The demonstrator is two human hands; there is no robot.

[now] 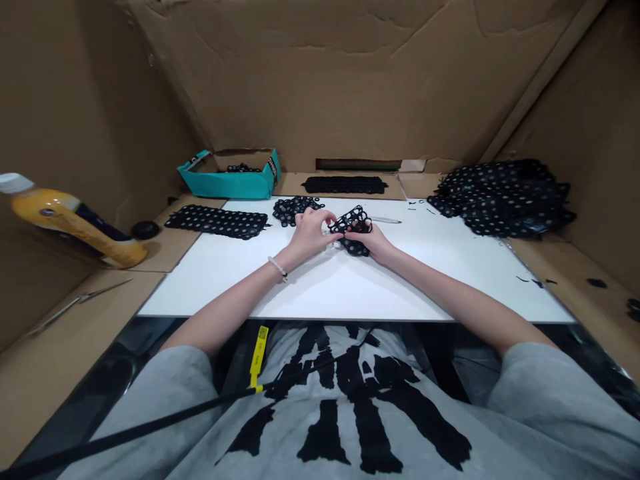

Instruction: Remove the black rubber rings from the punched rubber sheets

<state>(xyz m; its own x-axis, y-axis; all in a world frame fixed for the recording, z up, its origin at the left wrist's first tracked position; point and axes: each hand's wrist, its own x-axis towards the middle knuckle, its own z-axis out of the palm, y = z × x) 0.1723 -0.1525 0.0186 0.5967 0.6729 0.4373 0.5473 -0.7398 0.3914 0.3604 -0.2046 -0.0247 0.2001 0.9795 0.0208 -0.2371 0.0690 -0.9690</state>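
Note:
Both hands meet over the middle of a white board (310, 287). My left hand (311, 231) pinches the left edge of a black perforated sheet (354, 220) full of round holes. My right hand (373, 241) grips the same sheet from below and from the right, fingers curled round it. The sheet is crumpled and lifted a little off the board. A small heap of loose black rings (295, 208) lies just beyond my left hand.
A flat black perforated sheet (217, 221) lies at the left, another (345, 185) at the back, a big stack (505, 197) at the right. A teal box (233, 175), a yellow bottle (75, 223), a black cap (145, 230), tweezers (75, 303); cardboard walls surround.

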